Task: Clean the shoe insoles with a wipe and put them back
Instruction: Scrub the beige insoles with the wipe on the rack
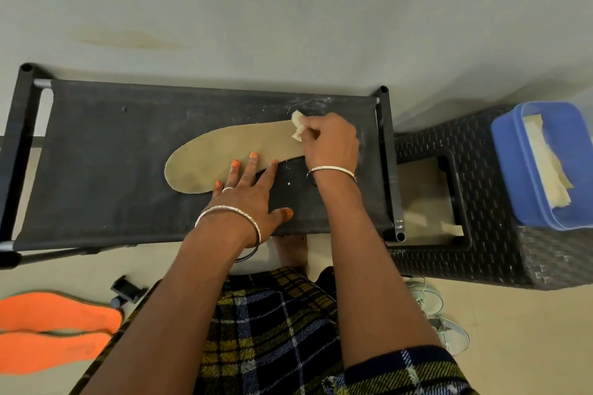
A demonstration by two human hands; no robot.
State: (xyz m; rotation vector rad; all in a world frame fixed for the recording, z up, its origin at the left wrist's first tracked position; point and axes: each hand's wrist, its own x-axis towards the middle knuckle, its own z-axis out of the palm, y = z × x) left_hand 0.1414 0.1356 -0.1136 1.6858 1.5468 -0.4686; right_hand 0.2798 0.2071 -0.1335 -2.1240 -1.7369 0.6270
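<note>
Both arms reach forward, hands low and working close together.

The left hand [248,189] lies flat, palm down, fingers spread and pressing, thumb splayed out to the side (bangles at the wrist). The right hand [330,141] is curled into a loose fist, knuckles up, fingers pinched closed around a small wad, wrist bent slightly inward.

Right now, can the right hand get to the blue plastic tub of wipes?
Probably yes: right hand holds a wipe, but the blue plastic tub sits open on its side, nothing between.
</note>
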